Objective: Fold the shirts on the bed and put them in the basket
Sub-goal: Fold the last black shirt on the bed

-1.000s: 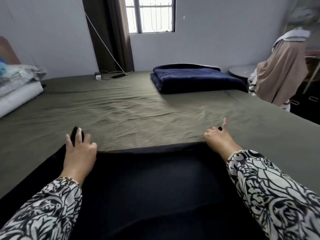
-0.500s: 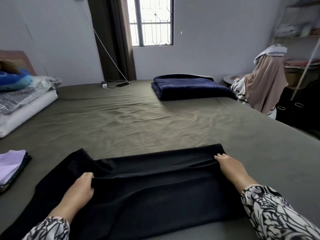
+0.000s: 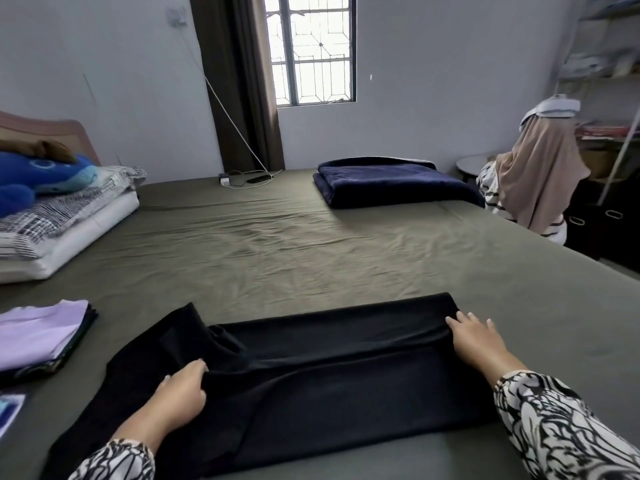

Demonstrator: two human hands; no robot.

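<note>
Both hands have been drawn back toward the body since a second ago — the left hand (image 3: pixel 180 396) is curled on a bunch of the black shirt (image 3: pixel 311 368) at its left side, while the right hand (image 3: pixel 476 337) is laid on the far right corner, fingers fairly straight. One lengthwise fold has been made; the shirt lies doubled on the bed (image 3: pixel 277 258). The left flap is not yet tucked — more folds seem needed. A lilac pile (image 3: pixel 38 330) is seen left; no basket is in view.
</note>
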